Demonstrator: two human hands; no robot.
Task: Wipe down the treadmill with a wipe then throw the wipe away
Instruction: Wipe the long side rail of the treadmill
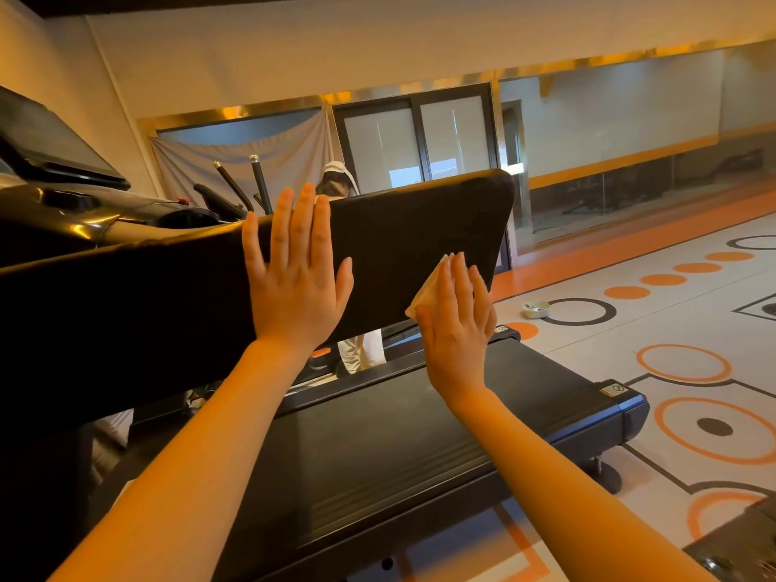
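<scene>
Head view, left hand: my left hand (296,275) lies flat on the wide black side arm (403,228) of the treadmill, fingers straight and a little spread, holding nothing. I judge it is there to steady the arm and my body while the other hand rubs.
Head view, right hand: my right hand (455,325) presses the white wipe (424,289) against the lower end of the same arm, near its rounded corner. The fingers are straight, not curled; the palm keeps the wipe on the surface, so more of the cloth touches.
Wipe: it is folded, mostly hidden under my hand, only the left edge shows.
Treadmill belt: the belt deck (420,438) is below both hands. I cannot tell if it is already wiped.
Console: the screen (54,140) stands at far left, well apart from my hands.
Floor: a small white tray (536,309) sits on the patterned floor, to the right. No bin is visible, so throwing away is, I think, far off.
</scene>
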